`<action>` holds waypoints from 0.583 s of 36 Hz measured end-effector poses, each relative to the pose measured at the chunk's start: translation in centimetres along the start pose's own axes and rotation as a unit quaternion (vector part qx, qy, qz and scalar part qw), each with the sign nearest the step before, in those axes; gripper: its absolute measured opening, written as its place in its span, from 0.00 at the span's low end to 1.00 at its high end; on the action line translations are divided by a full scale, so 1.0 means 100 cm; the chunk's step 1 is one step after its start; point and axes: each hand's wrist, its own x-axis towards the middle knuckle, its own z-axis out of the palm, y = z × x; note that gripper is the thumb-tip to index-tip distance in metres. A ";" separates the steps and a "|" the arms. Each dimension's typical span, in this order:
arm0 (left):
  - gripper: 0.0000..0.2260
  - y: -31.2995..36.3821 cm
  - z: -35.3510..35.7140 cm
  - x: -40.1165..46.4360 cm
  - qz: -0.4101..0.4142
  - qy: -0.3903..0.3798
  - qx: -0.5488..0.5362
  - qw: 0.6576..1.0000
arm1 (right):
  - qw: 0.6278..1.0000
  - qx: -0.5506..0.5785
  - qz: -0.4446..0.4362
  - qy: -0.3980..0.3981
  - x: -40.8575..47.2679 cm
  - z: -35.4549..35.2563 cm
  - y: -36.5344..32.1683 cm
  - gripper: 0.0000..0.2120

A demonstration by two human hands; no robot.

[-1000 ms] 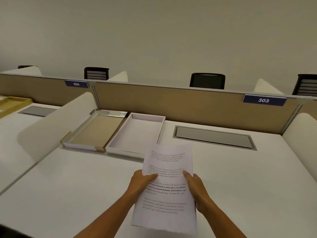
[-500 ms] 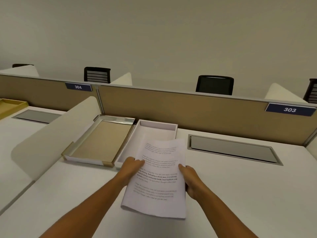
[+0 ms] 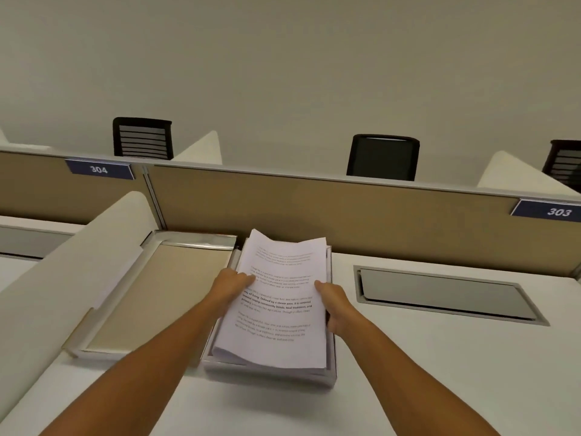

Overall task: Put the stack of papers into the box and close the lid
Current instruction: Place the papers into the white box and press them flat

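Note:
A stack of printed white papers (image 3: 279, 313) lies over the shallow white box (image 3: 270, 377), covering nearly all of its inside. My left hand (image 3: 232, 286) grips the stack's left edge and my right hand (image 3: 334, 302) grips its right edge. The far end of the stack curls upward. The near end sits just inside the box's front wall. The box's lid (image 3: 157, 294), beige inside with a silver rim, lies open and flat directly left of the box, touching it.
A white curved side divider (image 3: 59, 278) rises left of the lid. A tan back partition (image 3: 314, 215) with labels 304 and 303 runs behind the box. A grey cable hatch (image 3: 446, 294) is set in the white desk (image 3: 440, 372) to the right. Black chairs stand beyond.
Both hands carried the papers forward and left from above the desk to over the box, and lowered them into it. The view shifted closer to the box.

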 end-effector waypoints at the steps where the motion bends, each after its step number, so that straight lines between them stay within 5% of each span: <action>1: 0.10 0.000 0.000 0.008 -0.003 -0.001 0.001 1.000 | 1.000 -0.004 0.002 0.003 0.007 0.002 0.000 0.10; 21: 0.16 -0.027 0.021 0.076 -0.066 -0.027 -0.007 0.997 | 0.995 -0.058 0.063 0.054 0.084 0.020 0.013 0.10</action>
